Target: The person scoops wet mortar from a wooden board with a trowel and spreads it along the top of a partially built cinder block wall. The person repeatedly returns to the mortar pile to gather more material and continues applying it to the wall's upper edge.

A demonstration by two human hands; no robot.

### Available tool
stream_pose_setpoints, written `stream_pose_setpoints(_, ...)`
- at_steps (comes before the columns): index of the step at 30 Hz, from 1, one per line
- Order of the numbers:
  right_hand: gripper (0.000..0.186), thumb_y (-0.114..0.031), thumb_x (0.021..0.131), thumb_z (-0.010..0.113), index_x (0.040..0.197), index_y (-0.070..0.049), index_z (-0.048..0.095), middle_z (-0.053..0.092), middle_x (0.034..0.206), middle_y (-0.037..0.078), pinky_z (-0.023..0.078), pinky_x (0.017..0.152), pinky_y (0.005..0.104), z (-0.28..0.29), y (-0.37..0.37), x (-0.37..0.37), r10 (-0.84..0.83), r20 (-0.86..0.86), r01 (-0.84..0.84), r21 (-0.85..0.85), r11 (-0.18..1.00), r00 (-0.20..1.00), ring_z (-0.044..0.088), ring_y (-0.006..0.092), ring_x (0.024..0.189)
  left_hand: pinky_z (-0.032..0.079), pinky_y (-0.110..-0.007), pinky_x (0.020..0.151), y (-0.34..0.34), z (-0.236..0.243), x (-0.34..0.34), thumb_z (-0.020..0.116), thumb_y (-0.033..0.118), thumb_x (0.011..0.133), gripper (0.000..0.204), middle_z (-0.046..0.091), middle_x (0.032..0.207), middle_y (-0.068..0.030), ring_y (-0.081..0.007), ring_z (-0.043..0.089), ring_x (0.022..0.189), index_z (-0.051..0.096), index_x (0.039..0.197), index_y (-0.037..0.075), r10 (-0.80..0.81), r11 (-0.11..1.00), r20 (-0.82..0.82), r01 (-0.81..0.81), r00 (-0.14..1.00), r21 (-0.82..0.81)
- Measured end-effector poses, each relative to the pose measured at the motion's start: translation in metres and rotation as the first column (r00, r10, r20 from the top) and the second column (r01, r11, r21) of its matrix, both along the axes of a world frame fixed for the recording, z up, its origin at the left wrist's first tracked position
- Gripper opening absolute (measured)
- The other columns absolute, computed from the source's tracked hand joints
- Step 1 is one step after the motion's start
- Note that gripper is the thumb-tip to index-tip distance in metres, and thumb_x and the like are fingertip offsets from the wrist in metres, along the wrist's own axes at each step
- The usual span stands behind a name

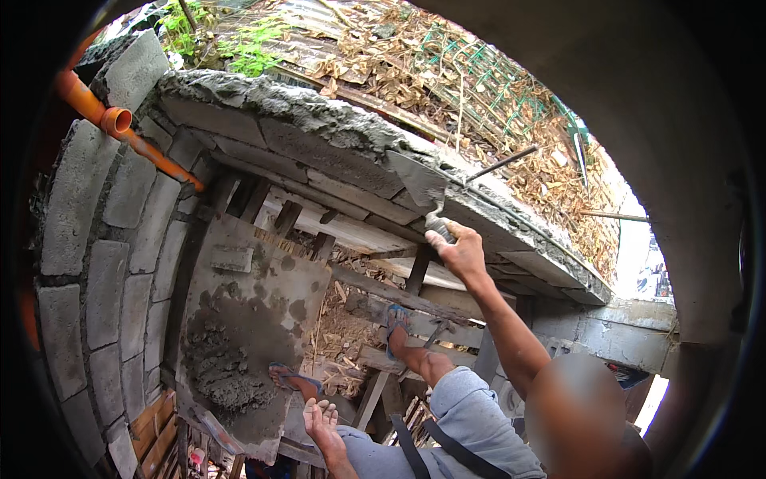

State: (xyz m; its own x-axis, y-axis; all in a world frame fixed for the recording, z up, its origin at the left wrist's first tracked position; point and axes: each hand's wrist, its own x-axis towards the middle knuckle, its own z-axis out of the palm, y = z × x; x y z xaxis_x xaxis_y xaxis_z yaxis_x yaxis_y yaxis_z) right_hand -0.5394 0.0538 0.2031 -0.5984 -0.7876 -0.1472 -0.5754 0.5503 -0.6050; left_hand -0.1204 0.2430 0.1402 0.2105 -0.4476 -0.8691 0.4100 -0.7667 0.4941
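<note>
My right hand (453, 243) grips the handle of a mortar-coated trowel (411, 174), its blade against the wet mortar (303, 108) along the top of the concrete block wall (335, 160). My left hand (321, 423) is low in the middle of the view, palm up, fingers loosely curled and slightly apart, with nothing visible in it. To its upper left, a heap of grey mortar (227, 363) lies on a stained board (215, 279). A thin rod (503, 165) sticks out just right of the trowel.
A second block wall (108, 295) stands at left, with an orange pipe (152, 156) over it. Timber planks (375, 283) with gaps lie below, near my sandalled feet. Beyond the wall are dry leaves (511, 104) and plants. A dark overhanging concrete surface (654, 96) curves along the right.
</note>
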Motion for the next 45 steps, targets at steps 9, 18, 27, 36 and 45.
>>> stream_pose_setpoints(9,0.037,-0.039,0.083,0.067,0.106,-0.011,0.069,0.069,0.09,0.019,0.052,0.074,0.0432,0.014,0.053,-0.025,-0.024,-0.207,0.045,0.097,0.994,0.978,0.068,0.036,0.086,0.043,-0.037,0.09,0.019,0.001,-0.029,0.051,0.028,0.099,0.038,0.059,0.107,-0.0067,-0.0205,0.057,0.098,0.047,0.131,0.009,-0.004,1.0,-0.001,0.004,1.0,0.02)
stream_pose_setpoints(18,0.05,-0.038,0.077,0.073,0.118,-0.009,0.067,0.07,0.095,0.016,0.051,0.082,0.0445,-0.022,0.017,-0.017,0.008,-0.228,0.007,0.065,0.998,0.974,0.067,0.0366,0.094,0.046,-0.033,0.083,0.028,-0.001,-0.052,0.05,0.022,0.099,0.031,0.064,0.102,-0.0055,-0.0174,0.062,0.09,0.05,0.127,0.009,0.001,0.999,-0.034,-0.003,0.999,-0.037)
stream_pose_setpoints(27,0.035,-0.034,0.096,0.056,0.104,0.0,0.063,0.057,0.065,0.005,0.04,0.035,0.0253,0.061,0.008,-0.031,-0.079,0.551,0.077,0.026,0.997,0.831,0.055,0.0117,0.044,0.044,-0.035,0.087,0.035,-0.011,-0.046,0.052,0.028,0.099,0.033,0.06,0.105,-0.0042,-0.0186,0.058,0.095,0.05,0.127,0.011,0.009,1.0,-0.039,-0.009,0.999,0.002)
stream_pose_setpoints(36,0.054,-0.047,0.093,0.059,0.064,-0.002,0.055,0.055,0.052,0.005,0.043,0.03,0.0255,0.113,-0.085,-0.047,0.0,0.252,-0.114,0.439,0.891,0.968,0.054,0.0121,0.036,0.044,-0.035,0.088,0.031,-0.006,-0.039,0.052,0.028,0.099,0.035,0.06,0.106,-0.0041,-0.0169,0.058,0.095,0.049,0.129,0.009,-0.009,0.999,-0.071,0.006,0.997,-0.044)
stream_pose_setpoints(45,0.055,-0.049,0.095,0.056,0.062,-0.006,0.051,0.054,0.051,0.005,0.043,0.032,0.0287,0.124,-0.076,-0.038,0.087,0.184,-0.151,0.37,0.917,0.979,0.049,0.0127,0.035,0.044,-0.034,0.089,0.038,-0.012,-0.022,0.049,0.025,0.1,0.033,0.061,0.107,-0.0059,-0.0166,0.059,0.095,0.049,0.129,0.008,0.097,0.995,-0.019,-0.097,0.995,-0.009)
